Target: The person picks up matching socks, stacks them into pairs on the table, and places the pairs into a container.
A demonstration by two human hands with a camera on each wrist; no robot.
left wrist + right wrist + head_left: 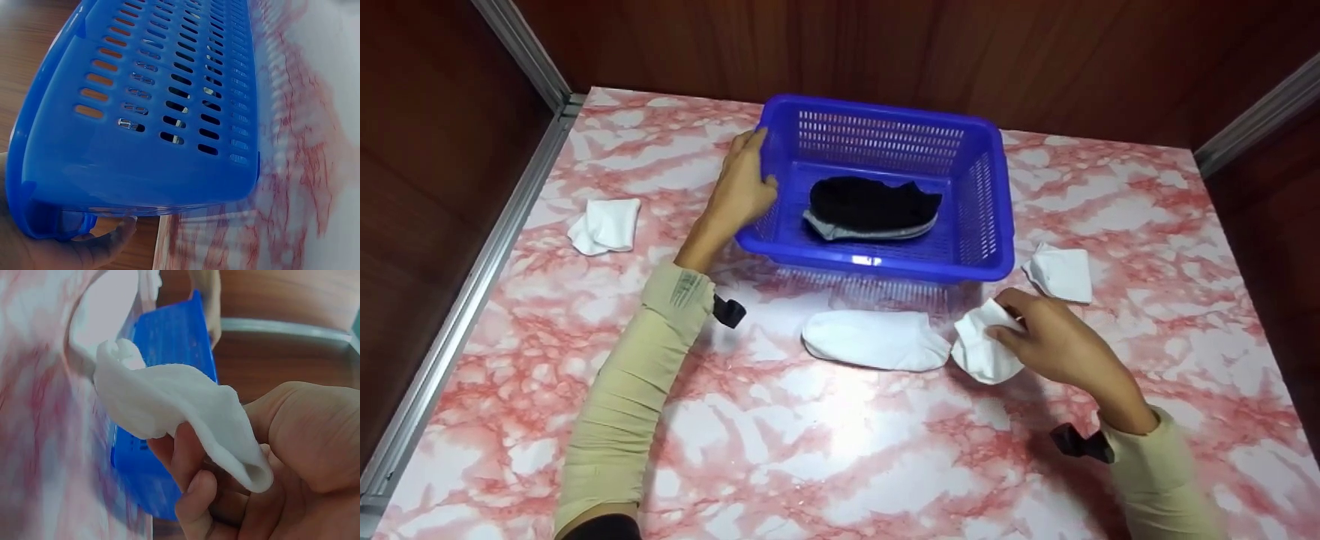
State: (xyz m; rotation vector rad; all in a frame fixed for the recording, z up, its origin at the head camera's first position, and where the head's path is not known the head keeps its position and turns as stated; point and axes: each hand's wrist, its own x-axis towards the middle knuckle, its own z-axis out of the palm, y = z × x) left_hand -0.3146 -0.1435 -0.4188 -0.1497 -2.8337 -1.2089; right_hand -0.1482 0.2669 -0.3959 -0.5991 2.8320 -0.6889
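Observation:
My left hand [742,184] grips the left rim of a blue plastic basket [885,264]; in the left wrist view its fingers curl under the rim beside the slotted wall [129,169]. Inside the basket a black sock [874,204] lies on top of a grey one [877,231]. In front of the basket, my right hand [1057,337] pinches a white sock [988,343] between thumb and fingers. The right wrist view shows this sock [174,396] bunched and hanging from the fingers. Just left of it, another white sock [874,341] lies flat on the table.
A folded white sock [611,225] lies on the left of the red-and-white marbled table [780,457]. Beyond the right hand, beside the basket, is a second folded white sock [1065,274]. Dark wood panels [660,45] stand behind and at both sides.

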